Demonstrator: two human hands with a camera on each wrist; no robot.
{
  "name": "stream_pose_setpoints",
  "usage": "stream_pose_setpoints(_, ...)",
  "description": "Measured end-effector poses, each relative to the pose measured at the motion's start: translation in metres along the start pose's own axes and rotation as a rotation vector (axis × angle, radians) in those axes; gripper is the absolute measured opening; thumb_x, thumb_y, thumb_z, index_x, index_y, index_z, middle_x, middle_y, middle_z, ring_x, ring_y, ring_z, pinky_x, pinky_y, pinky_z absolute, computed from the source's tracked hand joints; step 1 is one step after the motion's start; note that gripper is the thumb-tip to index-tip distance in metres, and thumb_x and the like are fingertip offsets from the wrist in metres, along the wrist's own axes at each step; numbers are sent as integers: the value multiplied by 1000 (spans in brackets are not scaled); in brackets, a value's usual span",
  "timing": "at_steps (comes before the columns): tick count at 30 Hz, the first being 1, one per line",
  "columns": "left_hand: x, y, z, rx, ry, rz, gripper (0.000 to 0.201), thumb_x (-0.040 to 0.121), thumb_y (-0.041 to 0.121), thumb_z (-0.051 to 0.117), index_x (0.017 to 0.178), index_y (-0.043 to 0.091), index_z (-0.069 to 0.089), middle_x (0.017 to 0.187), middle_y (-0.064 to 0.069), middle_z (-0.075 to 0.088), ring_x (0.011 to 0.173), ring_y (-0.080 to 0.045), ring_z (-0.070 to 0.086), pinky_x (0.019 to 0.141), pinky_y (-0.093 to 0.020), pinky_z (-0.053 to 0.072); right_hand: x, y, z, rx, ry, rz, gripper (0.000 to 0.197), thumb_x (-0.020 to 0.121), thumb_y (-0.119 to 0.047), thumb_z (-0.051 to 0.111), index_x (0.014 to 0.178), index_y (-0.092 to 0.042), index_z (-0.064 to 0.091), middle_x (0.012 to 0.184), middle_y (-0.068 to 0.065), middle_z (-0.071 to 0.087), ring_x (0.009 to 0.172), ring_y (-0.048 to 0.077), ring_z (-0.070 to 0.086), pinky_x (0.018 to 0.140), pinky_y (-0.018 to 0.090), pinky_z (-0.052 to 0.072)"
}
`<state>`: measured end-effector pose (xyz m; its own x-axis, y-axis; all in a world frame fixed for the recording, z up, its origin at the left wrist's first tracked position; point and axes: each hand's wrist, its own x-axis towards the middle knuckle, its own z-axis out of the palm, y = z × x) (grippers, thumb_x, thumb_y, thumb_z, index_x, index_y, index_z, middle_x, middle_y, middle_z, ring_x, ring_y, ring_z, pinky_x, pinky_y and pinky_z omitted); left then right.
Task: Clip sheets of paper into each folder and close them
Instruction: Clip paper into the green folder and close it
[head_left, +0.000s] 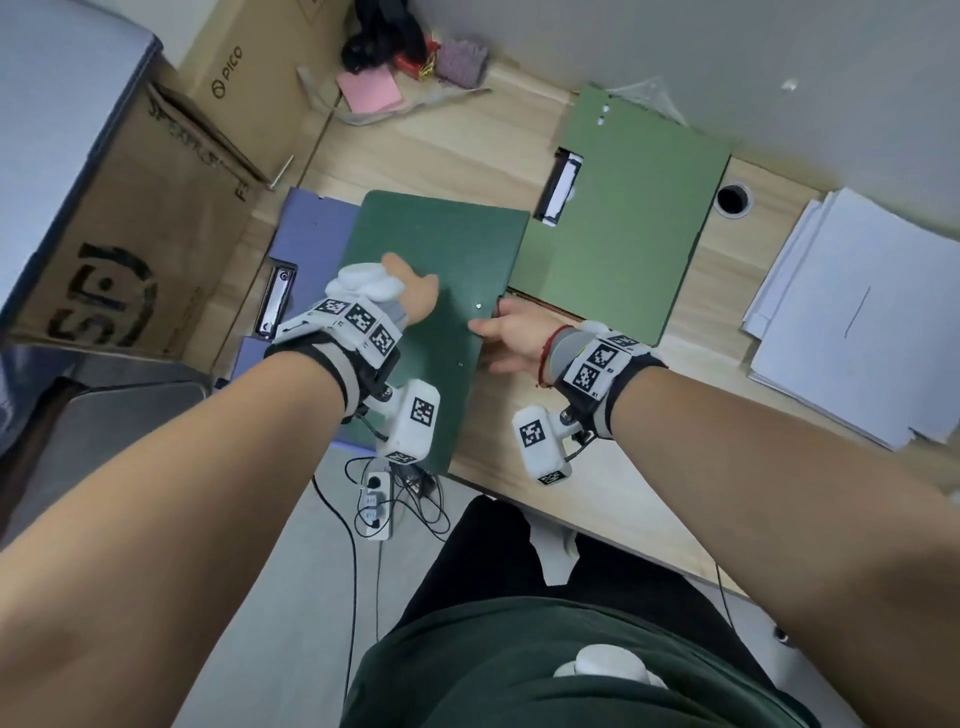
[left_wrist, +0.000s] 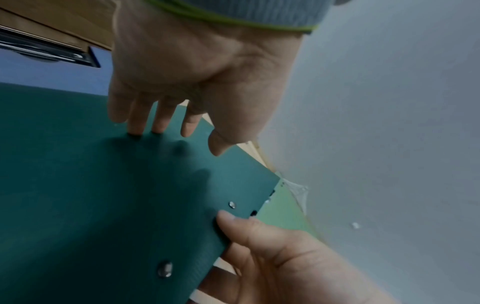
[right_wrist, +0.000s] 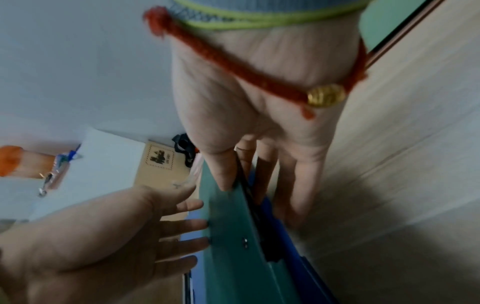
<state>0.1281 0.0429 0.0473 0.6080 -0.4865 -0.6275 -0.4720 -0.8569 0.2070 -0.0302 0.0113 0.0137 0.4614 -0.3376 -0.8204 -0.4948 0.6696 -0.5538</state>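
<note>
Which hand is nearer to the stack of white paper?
Right. The right hand holds the dark green folder edge, closer to the paper; the left hand lies farther left.

"PICO" with a round logo on the upright cardboard box (head_left: 249, 78) left of the worktop (head_left: 623, 467), large black "SF" mark on the brown box (head_left: 130, 270) beside it

Both bare forearms reach forward, each wrist strapped with a marker-covered camera mount. The left hand (head_left: 410, 291) is spread, fingers (left_wrist: 136, 123) straight, tips pressing down. The right hand (head_left: 511, 332) lies palm inward, thumb (left_wrist: 233, 224) on top and fingers (right_wrist: 303, 185) beneath, a pinching grip. A red cord circles the right wrist.
</note>
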Motion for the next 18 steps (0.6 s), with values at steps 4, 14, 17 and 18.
stream_pose_setpoints(4, -13, 27, -8, 24, 8, 115, 98, 71, 82, 37, 129, 5, 54, 119, -15, 64, 104, -40, 61, 91, -43, 49, -33, -23, -9, 157, -50, -145, 13, 95, -4, 54, 106, -12, 53, 106, 14, 66, 92, 32, 67, 82, 49, 59)
stream_pose_setpoints(14, -117, 161, -29, -66, 85, 575, 97, 57, 96, 42, 85, 6, 67, 71, -11, 68, 68, -31, 67, 63, -33, 52, -149, -65, -97, 66, 271, -484, 22, 77, -5, 66, 88, -15, 49, 83, 10, 56, 73, 25, 56, 61, 32, 57)
stream_pose_setpoints(17, -138, 188, -28, -170, 55, 675, 50, 81, 67, 59, 71, 18, 57, 59, 7, 56, 56, -13, 57, 52, -19, 44, -171, -67, -116, 11, 339, -565, 19, 83, -9, 71, 93, -14, 56, 82, 8, 64, 70, 16, 65, 68, 29, 59)
stream_pose_setpoints(18, -145, 194, -26, -173, 70, 706, 38, 87, 54, 59, 70, 20, 54, 59, 10, 52, 58, -14, 56, 51, -19, 40, -178, -66, -122, -22, 363, -576, 15, 84, -12, 71, 90, -16, 58, 82, 6, 67, 72, 13, 67, 69, 28, 57)
